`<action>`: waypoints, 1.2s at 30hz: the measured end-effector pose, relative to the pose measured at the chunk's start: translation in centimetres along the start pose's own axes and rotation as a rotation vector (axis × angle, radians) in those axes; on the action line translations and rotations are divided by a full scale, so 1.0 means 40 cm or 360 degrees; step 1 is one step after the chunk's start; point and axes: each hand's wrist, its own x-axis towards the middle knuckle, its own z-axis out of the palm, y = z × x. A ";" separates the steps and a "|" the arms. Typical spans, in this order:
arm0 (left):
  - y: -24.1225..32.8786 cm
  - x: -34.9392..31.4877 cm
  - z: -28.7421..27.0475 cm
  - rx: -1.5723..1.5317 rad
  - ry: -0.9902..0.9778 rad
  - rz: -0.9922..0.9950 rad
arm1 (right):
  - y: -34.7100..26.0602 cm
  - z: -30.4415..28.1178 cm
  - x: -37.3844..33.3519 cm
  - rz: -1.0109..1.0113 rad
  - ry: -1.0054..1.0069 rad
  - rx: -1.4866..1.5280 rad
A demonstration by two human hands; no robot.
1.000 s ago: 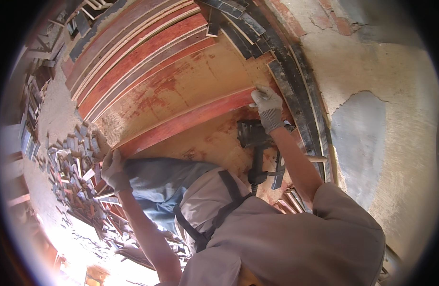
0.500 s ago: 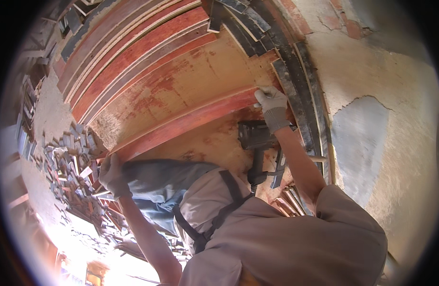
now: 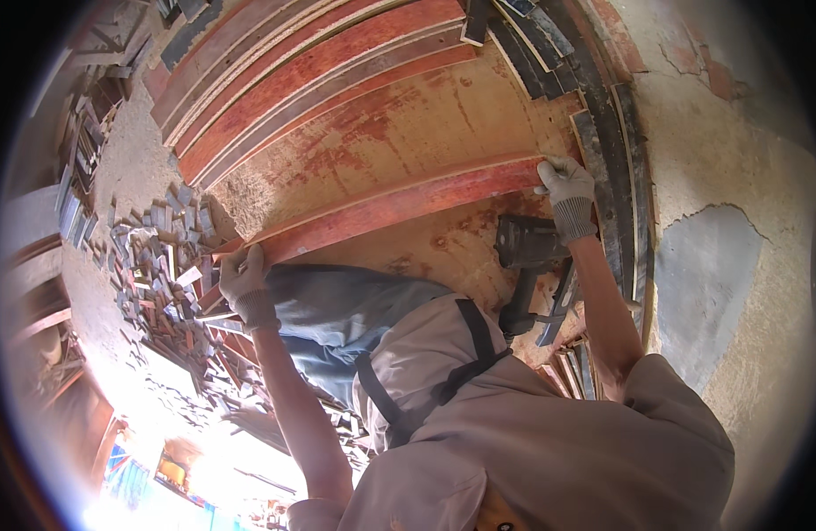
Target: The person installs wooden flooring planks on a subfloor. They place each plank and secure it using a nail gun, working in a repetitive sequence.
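Observation:
A long, narrow wooden board (image 3: 399, 202) with a red face stretches across in front of me, above a stained wooden surface (image 3: 337, 159). My left hand (image 3: 246, 281), in a pale knitted glove, is closed on its left end. At the other end my right hand (image 3: 568, 186), gloved the same way, grips the board with the thumb on the near side. Just below my right hand lies a black nail gun (image 3: 530, 248), partly hidden by my right forearm.
Beyond the board, several red and brown planks (image 3: 337, 66) lie side by side. Dark strips (image 3: 607, 168) line the right edge by a worn wall (image 3: 735, 177). A heap of small wood offcuts (image 3: 164, 274) covers the left, and short slats (image 3: 574, 367) lie near my right elbow.
The view has shifted, so the scene sits farther right in the picture. Both hands still hold the board by its ends, and it remains in about the same place over the surface.

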 end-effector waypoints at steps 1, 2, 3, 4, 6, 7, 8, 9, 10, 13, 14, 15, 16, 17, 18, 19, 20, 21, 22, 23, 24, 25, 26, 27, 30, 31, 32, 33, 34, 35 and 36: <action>0.003 0.002 -0.001 0.0102 0.0002 0.0052 | -0.002 -0.001 -0.003 0.0018 -0.0006 -0.0053; 0.007 0.005 -0.001 0.0131 0.0001 0.0046 | -0.005 -0.001 -0.004 -0.0030 -0.0030 -0.0077; 0.011 0.006 -0.002 0.0162 0.0001 0.0040 | -0.007 0.000 -0.006 0.0014 -0.0006 -0.0079; 0.015 0.004 -0.004 0.0196 0.0012 0.0035 | -0.010 0.001 -0.008 -0.0008 -0.0010 -0.0047; 0.020 0.002 -0.005 0.0115 -0.0045 0.0053 | -0.017 0.007 -0.010 -0.0019 -0.0034 -0.0049; 0.020 -0.001 -0.006 0.0076 -0.0067 0.0061 | -0.023 0.008 -0.009 -0.0011 -0.0053 -0.0089; 0.019 0.000 -0.007 0.0181 -0.0021 0.0115 | -0.028 0.012 -0.008 -0.0012 -0.0064 -0.0115; 0.014 0.001 -0.008 0.0287 0.0017 0.0167 | -0.035 0.012 -0.008 -0.0031 -0.0083 -0.0175; 0.007 0.004 -0.011 0.0363 0.0034 0.0275 | -0.037 0.020 -0.013 0.0010 -0.0133 -0.0143; -0.028 0.034 -0.038 0.0335 0.0066 0.0204 | -0.043 0.036 -0.024 -0.0006 -0.0138 -0.0031; -0.041 0.047 -0.049 0.0278 0.0045 0.0269 | -0.039 0.047 -0.031 -0.0069 -0.0125 0.0023; -0.051 0.063 -0.065 0.0381 0.0006 0.0105 | -0.037 0.057 -0.036 -0.0140 -0.0158 0.0096; -0.059 0.073 -0.070 0.0320 0.0001 -0.0050 | -0.035 0.063 -0.038 -0.0111 -0.0089 0.0079; -0.063 0.073 -0.076 0.0268 -0.0027 0.0060 | -0.033 0.071 -0.040 -0.0089 -0.0064 0.0086; -0.060 0.071 -0.070 0.0321 0.0005 -0.0058 | -0.033 0.077 -0.040 -0.0102 -0.0053 0.0120; -0.050 0.059 -0.055 0.0427 0.0085 0.0238 | -0.032 0.081 -0.039 -0.0069 -0.0021 0.0089; -0.032 0.038 -0.035 0.0601 0.0160 0.0335 | -0.031 0.085 -0.040 -0.0062 -0.0003 0.0081; -0.006 0.009 -0.005 0.0696 0.0266 0.0414 | -0.031 0.087 -0.039 -0.0054 0.0041 0.0075; 0.027 -0.025 0.035 0.0842 0.0415 0.0719 | -0.031 0.090 -0.038 -0.0056 0.0039 0.0098; 0.066 -0.053 0.089 0.0810 0.0299 0.0926 | -0.031 0.091 -0.039 -0.0053 0.0056 0.0121; 0.107 -0.077 0.149 0.0772 0.0187 0.1113 | -0.032 0.093 -0.040 -0.0049 0.0067 0.0146; 0.144 -0.114 0.208 0.0762 0.0009 0.1338 | -0.034 0.094 -0.040 -0.0026 0.0043 0.0147; 0.178 -0.152 0.267 0.0773 -0.0187 0.1493 | -0.036 0.095 -0.041 -0.0018 0.0057 0.0142; 0.209 -0.179 0.318 0.0741 -0.0372 0.1540 | -0.039 0.097 -0.041 -0.0023 0.0057 0.0153; 0.267 -0.225 0.424 0.0749 -0.0679 0.1598 | -0.050 0.100 -0.040 0.0035 0.0051 0.0087; 0.275 -0.231 0.442 0.0760 -0.0733 0.1628 | -0.054 0.100 -0.040 0.0080 0.0077 0.0045; 0.278 -0.234 0.452 0.0702 -0.0703 0.1568 | -0.056 0.100 -0.042 0.0036 0.0065 0.0076; 0.277 -0.235 0.460 0.0644 -0.0678 0.1507 | -0.058 0.100 -0.045 0.0005 0.0088 0.0102; 0.273 -0.235 0.466 0.0585 -0.0655 0.1445 | -0.058 0.099 -0.048 -0.0026 0.0111 0.0126; 0.269 -0.234 0.470 0.0575 -0.0662 0.1402 | -0.057 0.097 -0.051 0.0008 0.0105 0.0108; 0.264 -0.232 0.475 0.0564 -0.0667 0.1360 | -0.056 0.097 -0.053 0.0039 0.0097 0.0091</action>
